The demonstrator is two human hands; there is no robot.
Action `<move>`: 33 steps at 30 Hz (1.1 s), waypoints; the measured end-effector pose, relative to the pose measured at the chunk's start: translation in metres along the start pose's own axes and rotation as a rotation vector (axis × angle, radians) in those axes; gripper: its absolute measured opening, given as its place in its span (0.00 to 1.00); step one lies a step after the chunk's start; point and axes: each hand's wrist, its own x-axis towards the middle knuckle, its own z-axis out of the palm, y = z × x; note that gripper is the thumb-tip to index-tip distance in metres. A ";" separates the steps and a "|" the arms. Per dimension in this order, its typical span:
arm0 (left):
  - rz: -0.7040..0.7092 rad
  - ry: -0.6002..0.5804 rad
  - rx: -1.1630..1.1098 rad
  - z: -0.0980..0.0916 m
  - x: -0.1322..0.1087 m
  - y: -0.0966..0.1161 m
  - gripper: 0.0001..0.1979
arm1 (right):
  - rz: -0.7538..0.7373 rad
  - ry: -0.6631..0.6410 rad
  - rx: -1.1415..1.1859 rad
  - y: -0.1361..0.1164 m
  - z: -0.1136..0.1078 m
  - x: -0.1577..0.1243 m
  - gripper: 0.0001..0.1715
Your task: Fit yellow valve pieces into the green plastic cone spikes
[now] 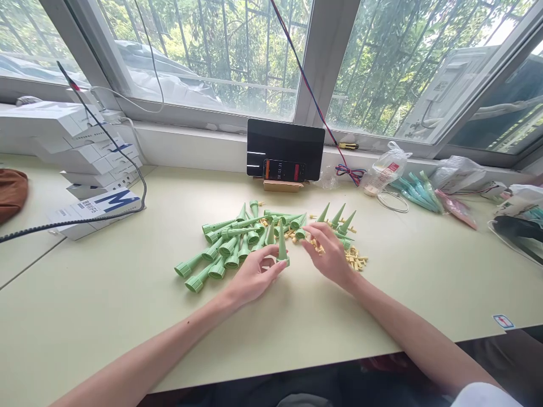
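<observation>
Green spikes (229, 246), smooth plastic; tabletop (148, 316), smooth, matt; black screen (285, 141), glossy.

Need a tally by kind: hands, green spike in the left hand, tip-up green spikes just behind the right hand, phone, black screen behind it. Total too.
Left hand and right hand: 2
Held green spike: 1
Tip-up green spikes just behind the right hand: 3
Phone: 1
Black screen: 1
Total: 8

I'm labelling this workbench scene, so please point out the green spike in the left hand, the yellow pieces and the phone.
Green spike (282, 244): head view, middle of its tapering cone.
Yellow pieces (357, 262): head view, cluster at the right end.
Phone (283, 170): head view, middle of its screen.
</observation>
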 end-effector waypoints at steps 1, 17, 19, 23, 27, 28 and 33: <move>-0.015 0.030 0.012 0.000 0.000 -0.001 0.18 | 0.031 0.006 -0.031 0.005 -0.002 0.001 0.12; -0.014 0.110 0.120 0.003 -0.001 -0.003 0.22 | 0.157 -0.270 -0.272 0.023 -0.003 -0.001 0.06; -0.010 0.109 0.118 0.003 -0.001 -0.003 0.22 | 0.166 -0.283 -0.280 0.023 -0.003 -0.001 0.05; -0.012 0.115 0.121 0.004 -0.002 -0.001 0.21 | 0.173 -0.299 -0.288 0.022 -0.004 0.000 0.03; -0.008 0.119 0.115 0.004 -0.002 -0.001 0.21 | 0.172 -0.310 -0.285 0.020 -0.004 0.000 0.03; -0.004 0.120 0.114 0.004 -0.002 -0.001 0.21 | 0.170 -0.311 -0.280 0.020 -0.004 0.000 0.03; 0.002 0.127 0.117 0.004 -0.002 -0.001 0.21 | 0.167 -0.320 -0.269 0.021 -0.004 0.000 0.05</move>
